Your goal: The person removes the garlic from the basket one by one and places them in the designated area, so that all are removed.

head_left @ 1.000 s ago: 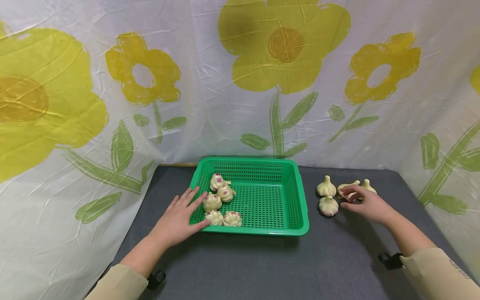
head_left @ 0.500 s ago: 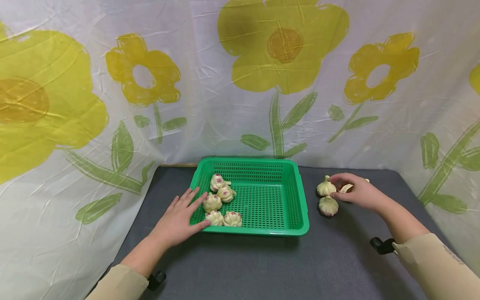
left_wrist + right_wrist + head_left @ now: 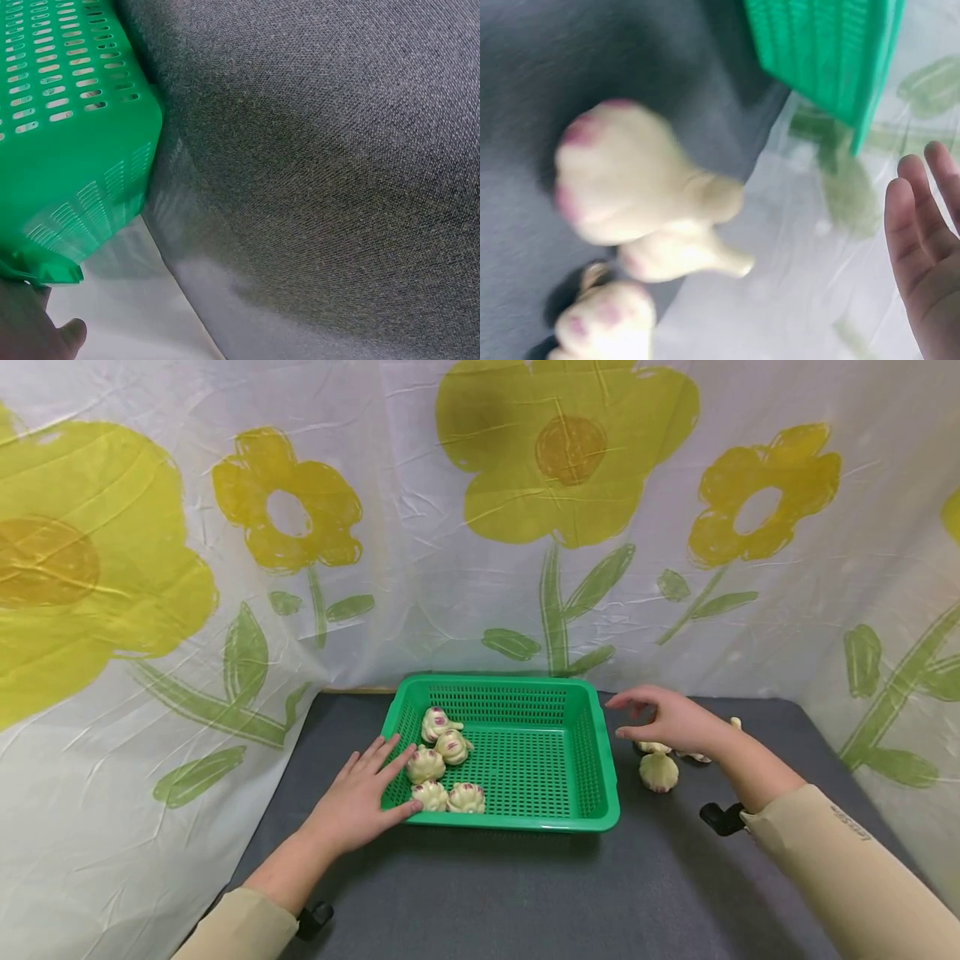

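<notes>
In the head view, my left hand (image 3: 348, 806) lies with spread fingers over the left rim of a green plastic basket (image 3: 517, 824). Several garlic bulbs (image 3: 426, 764) with purple marks sit along the basket's left side. My right hand (image 3: 671, 718) is just beyond the basket's right rim, fingers loosely bent and apart, nothing between them. Below and behind it on the table are more garlic bulbs, the nearest one (image 3: 658, 772) in full view, others partly hidden by the hand and wrist. The right wrist view shows a large garlic bulb (image 3: 622, 176) close up, beside the extended fingers (image 3: 901, 240).
A dark grey cloth (image 3: 510, 893) covers the table. Behind it hangs a pale curtain (image 3: 420, 610) printed with yellow flowers, close along the back edge. The basket's right half has a bare slotted floor. A small black device (image 3: 722, 818) sits at the right cuff.
My right hand has moved left from over the far-right garlic bulbs, past the others, to near the basket's right rim, its fingers parted. My left hand and the bulbs in the basket stay put.
</notes>
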`<state>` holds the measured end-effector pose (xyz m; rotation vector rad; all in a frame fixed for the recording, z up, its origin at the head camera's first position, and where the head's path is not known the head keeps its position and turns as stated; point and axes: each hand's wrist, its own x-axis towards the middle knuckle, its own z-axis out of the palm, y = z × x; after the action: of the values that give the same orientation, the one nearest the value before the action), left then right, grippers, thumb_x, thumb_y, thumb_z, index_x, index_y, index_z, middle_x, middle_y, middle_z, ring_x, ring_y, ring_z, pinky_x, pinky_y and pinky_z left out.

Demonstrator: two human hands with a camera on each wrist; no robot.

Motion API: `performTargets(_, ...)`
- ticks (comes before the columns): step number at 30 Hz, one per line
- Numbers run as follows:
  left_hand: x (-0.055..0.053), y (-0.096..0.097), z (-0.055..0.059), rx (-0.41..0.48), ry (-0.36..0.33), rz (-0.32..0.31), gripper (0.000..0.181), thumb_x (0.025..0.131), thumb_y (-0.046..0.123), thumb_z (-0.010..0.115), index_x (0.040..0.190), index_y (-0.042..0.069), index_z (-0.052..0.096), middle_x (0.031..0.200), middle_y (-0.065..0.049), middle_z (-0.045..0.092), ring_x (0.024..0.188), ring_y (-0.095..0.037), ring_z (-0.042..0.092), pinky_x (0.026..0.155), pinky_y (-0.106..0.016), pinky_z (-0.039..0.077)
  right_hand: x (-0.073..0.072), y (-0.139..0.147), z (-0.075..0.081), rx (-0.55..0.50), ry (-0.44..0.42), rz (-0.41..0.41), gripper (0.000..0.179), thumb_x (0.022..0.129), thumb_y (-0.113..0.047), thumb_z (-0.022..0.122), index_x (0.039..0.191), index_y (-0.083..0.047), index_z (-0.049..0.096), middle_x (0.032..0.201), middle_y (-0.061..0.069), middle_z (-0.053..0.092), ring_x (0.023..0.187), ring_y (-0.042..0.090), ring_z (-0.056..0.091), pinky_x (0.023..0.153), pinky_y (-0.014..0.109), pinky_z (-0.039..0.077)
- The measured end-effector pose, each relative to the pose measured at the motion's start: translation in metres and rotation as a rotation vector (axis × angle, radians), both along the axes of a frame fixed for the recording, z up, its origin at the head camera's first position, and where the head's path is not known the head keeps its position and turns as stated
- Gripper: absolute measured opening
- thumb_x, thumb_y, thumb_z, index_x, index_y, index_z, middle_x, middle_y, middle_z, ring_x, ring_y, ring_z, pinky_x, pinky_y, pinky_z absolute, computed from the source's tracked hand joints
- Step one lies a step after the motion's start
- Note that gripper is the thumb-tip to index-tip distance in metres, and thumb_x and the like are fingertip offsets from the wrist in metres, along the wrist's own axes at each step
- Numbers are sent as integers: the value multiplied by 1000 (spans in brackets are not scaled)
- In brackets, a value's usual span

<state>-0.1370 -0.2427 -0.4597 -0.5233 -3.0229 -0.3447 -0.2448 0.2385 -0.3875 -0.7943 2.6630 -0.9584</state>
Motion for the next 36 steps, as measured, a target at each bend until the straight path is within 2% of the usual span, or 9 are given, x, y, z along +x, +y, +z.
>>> performTargets(6,0,-1,1,5,-6,7,86,90,68,56,159,28,25,165,-7,18,152,-30,11,118,-60,14,-12,-35,9,42,11,101,44,90,-29,75,131,-17,64,117,7,60,97,24,56,75,36,53)
performTargets(9,1,-1,1,4,-10,9,86,90,69,55,159,29,24,165,-7,18,152,-29,10,118,-59,13,-15,-54,16,83,26,155,42,90,-29,76,130,-23,64,119,1,60,100,25,57,74,35,52)
performTargets(13,1,-2,0,1,-5,8,87,89,72,51,159,30,23,165,-6,17,152,-28,10,118,-59,14,-19,-79,23,135,28,222,42,89,-30,75,130,-28,64,123,-5,58,103,19,56,75,34,52)
performTargets(18,0,-2,-2,-6,-5,5,87,89,73,51,159,30,23,165,-4,15,152,-28,9,119,-58,13,-22,-107,25,185,51,309,42,89,-29,76,129,-28,64,130,-1,57,107,22,58,81,37,51)
performTargets(26,0,0,-1,-5,-15,3,87,89,72,52,159,29,24,166,-4,15,152,-27,8,119,-58,13,-21,-147,17,296,80,441,40,91,-28,74,130,-28,64,131,-5,57,107,14,59,89,35,51)
performTargets(36,0,-1,0,1,-14,11,87,89,69,56,159,27,26,165,-3,15,152,-28,9,119,-58,13,-12,-191,-2,407,34,566,41,92,-24,73,131,-26,64,133,-3,57,114,21,61,91,32,51)
